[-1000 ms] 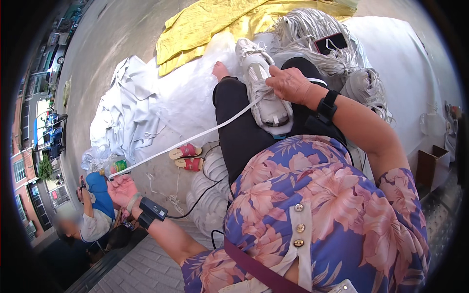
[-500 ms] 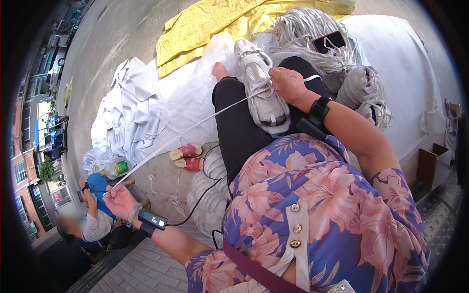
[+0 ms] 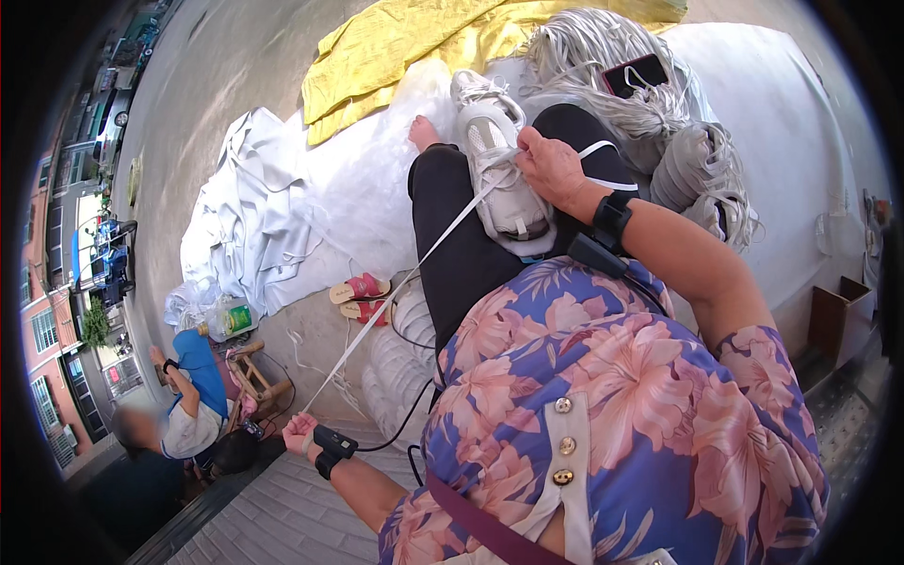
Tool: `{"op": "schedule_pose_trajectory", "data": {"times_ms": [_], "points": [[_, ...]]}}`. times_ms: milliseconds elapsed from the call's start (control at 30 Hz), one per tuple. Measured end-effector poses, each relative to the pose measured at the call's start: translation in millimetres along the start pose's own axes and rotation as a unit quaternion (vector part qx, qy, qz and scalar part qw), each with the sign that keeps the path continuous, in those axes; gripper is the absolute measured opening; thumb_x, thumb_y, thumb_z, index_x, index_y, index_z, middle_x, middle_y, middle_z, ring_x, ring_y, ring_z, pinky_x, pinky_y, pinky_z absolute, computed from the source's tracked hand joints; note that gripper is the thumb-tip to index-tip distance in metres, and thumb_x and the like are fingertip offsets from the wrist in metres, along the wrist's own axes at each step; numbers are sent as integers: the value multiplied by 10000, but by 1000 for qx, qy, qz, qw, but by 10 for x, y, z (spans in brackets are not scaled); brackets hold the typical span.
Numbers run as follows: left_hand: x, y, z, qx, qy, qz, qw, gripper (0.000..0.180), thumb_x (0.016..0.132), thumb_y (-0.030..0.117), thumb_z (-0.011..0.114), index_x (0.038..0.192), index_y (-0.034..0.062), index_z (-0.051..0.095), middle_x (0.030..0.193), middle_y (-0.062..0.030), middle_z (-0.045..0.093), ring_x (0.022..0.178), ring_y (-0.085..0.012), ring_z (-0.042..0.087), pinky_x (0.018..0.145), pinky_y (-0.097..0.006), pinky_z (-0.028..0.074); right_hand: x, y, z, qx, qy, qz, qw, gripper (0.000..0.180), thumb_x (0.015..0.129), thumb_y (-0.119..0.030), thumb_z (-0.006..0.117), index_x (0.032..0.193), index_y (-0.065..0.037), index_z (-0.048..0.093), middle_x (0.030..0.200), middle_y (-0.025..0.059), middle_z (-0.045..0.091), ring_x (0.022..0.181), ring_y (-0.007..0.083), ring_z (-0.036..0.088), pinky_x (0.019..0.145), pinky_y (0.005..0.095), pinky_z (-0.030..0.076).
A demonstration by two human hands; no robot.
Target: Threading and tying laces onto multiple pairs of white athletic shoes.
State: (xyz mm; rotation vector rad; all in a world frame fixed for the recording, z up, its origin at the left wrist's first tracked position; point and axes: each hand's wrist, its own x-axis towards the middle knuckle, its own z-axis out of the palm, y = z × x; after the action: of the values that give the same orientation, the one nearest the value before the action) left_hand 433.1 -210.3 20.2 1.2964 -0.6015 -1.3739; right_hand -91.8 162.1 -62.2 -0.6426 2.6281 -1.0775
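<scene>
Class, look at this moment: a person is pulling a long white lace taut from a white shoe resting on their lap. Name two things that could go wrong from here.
1. The white lace runs taut from the white shoe to the left hand; a harder pull might tug the shoe off the lap, since only the right hand steadies it.
2. The black cable curls close under the taut lace and could snag it.

Lighting: strong daylight, outdoors, bright throughout. White sheeting (image 3: 282,217) and the yellow cloth (image 3: 395,47) near overexposure, with detail washed out in the palest folds. Shadows: short and soft, gathered under the wooden stool (image 3: 252,372). Distortion: heavy fisheye (building lines at the left bow sharply), with a black vignette round the rim. Focus: centre crisp; the person at lower left is blurred, edges soft.
</scene>
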Motion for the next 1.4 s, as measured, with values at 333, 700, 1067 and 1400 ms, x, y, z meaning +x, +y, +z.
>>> {"op": "schedule_pose_trajectory", "data": {"times_ms": [333,700,1067,1400], "points": [[-196,-95,-399,142,190,53,970,185,760,164,412,588,113,364,572,-44,475,495,-158,488,585,-324,508,-22,6,30,-11,-18,-90,996,149,757,-175,527,863,-72,545,787,144,586,767,333,579,675,415,449],[-51,-18,-159,192,162,51,967,238,809,224,410,597,117,394,544,-41,471,469,-149,480,535,-268,481,-73,91,-41,19,-28,-179,983,158,744,-135,519,874,-76,586,754,136,580,726,312,584,657,391,465],[-96,-367,353,206,78,7,975,263,767,183,432,537,133,313,492,13,336,454,-125,435,538,-269,490,135,176,-89,-106,-114,-180,971,104,755,-119,496,784,-62,579,727,169,605,750,355,592,671,441,460],[244,-514,277,212,54,-17,976,237,820,256,481,670,73,466,666,-56,559,668,-210,601,718,-386,531,279,69,-193,-164,-144,-326,920,72,761,-116,491,741,-47,501,647,145,556,677,331,588,586,421,456]]}}
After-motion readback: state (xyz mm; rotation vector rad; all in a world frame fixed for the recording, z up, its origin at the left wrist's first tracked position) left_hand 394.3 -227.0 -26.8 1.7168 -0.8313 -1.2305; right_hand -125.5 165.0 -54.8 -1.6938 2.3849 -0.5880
